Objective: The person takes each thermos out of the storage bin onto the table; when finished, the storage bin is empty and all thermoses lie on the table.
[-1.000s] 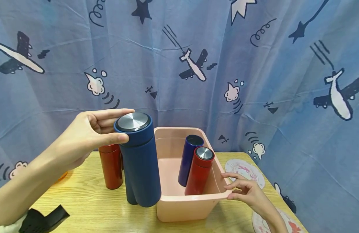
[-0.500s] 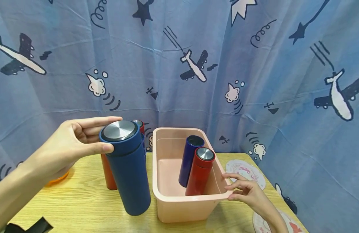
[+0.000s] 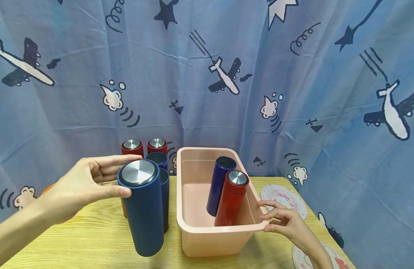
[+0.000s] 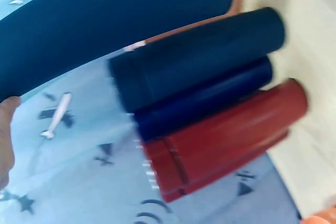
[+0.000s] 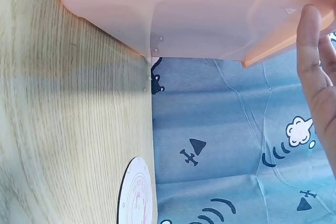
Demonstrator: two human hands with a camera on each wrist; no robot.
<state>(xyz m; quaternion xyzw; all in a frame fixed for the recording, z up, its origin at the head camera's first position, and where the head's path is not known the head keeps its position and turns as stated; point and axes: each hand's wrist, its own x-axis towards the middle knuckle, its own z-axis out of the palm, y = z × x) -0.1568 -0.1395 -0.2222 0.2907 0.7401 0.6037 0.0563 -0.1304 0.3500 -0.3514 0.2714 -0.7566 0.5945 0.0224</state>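
Note:
My left hand pinches a dark blue thermos just below its silver lid, thumb in front and fingers behind. The thermos is nearly upright, left of a pink plastic bin. In the left wrist view, the held thermos fills the upper left, with a fingertip at its top end. My right hand grips the bin's right rim near the front corner. A red thermos with a silver lid and a blue thermos with a dark top lean inside, towards the bin's right side.
Behind the held thermos stand a red thermos, another red one, a blue one and a dark blue one. Round printed mats lie right of the bin. A patterned blue curtain hangs behind the table.
My left hand has carried the dark blue thermos left, away from the bin's edge, then lower in view. More bottles show behind it. My right hand stays on the rim.

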